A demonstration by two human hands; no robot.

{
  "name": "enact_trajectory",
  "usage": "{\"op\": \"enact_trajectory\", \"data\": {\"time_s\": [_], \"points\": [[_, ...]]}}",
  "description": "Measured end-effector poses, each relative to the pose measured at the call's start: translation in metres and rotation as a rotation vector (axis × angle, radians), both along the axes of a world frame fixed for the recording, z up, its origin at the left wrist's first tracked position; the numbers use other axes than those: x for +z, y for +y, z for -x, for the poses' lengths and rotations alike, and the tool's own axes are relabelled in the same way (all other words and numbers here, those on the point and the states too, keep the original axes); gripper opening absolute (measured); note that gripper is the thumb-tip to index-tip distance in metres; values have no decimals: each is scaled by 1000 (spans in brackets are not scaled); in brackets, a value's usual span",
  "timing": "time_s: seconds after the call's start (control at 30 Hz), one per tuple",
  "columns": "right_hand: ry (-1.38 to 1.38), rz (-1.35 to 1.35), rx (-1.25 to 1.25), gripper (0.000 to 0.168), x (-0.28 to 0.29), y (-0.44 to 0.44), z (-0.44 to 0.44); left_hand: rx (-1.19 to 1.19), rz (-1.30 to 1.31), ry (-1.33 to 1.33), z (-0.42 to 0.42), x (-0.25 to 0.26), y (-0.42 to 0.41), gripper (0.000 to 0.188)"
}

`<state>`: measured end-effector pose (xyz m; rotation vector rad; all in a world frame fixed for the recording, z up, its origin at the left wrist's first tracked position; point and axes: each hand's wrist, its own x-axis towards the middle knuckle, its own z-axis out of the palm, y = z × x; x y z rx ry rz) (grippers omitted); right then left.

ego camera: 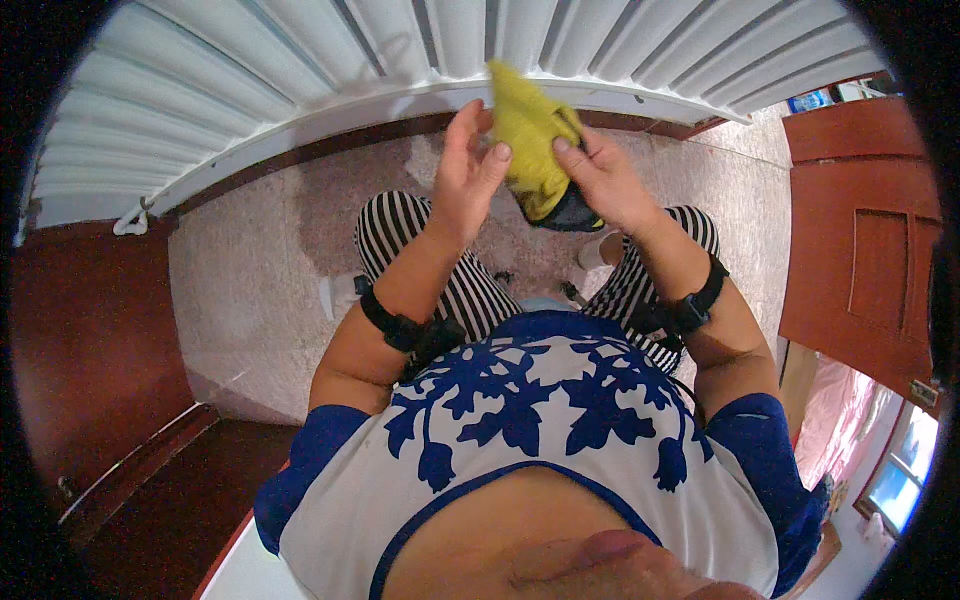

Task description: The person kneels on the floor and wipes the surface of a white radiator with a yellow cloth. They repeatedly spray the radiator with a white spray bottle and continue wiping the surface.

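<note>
A yellow cloth item with black parts [529, 139], its kind unclear and partly blurred, is held up in front of my knees. My right hand [604, 176] grips its right side, with the thumb on the yellow fabric. At its left edge is my left hand [469, 176], fingers raised and apart, the thumb tip close to the fabric; whether it touches cannot be told. A black part [566, 210] of the item hangs below, over the gap between my knees.
A white ribbed radiator [390, 45] curves across the far side. At the left stands a dark red wooden panel [97, 322]; at the right is a reddish-brown wooden door [855, 240]. Beneath my legs is a light patterned floor [247, 277].
</note>
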<state>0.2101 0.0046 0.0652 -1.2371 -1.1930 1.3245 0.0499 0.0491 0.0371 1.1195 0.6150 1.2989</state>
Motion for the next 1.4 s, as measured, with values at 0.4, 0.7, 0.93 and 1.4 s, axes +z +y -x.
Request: {"op": "enact_trajectory", "data": {"time_s": [0.4,0.7,0.93,1.4], "points": [[-30,-45,-34,47,-34,-20,10,-306,-34,120,-18,-4,15,34],[-897,-462,-523,54,-33,-10,-70,-367,-46,372,3,-15,32,38],[-1346,-46,-611,49,-3,36,-91,-319,49,344,24,-22,40,20],[-1161,244,-435,51,-107,77,-73,-384,110,265,28,-66,45,17]]}}
